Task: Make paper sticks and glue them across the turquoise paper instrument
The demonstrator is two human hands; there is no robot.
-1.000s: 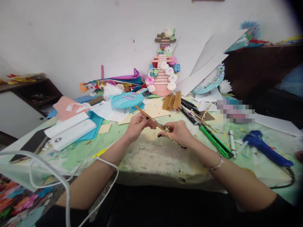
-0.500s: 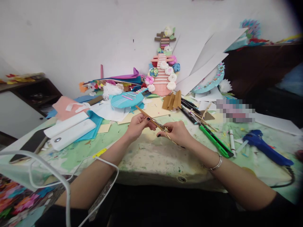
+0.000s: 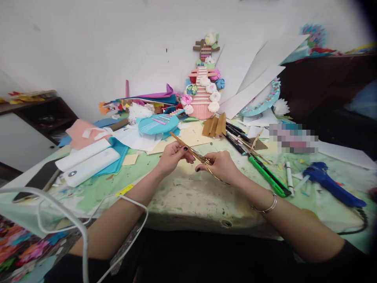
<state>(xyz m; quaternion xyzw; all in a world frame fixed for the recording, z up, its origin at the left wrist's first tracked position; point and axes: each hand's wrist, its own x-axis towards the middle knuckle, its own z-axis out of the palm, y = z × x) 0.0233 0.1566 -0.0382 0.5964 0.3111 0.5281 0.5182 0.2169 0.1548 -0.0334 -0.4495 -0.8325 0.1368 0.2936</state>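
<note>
My left hand pinches a thin brown paper strip that slants up to the left above the table. My right hand grips a pair of gold scissors, fingers through the loops, with the blades meeting the strip's lower end. Both hands hover over the paint-stained green table, close together near its middle.
A pink paper guitar with flowers leans on the wall, a blue paper guitar lies before it. Green cutter, pens, blue glue gun to the right. White power banks and a phone to the left, white cable in front.
Nothing much has changed; both hands hold the strip and scissors in nearly the same place.
</note>
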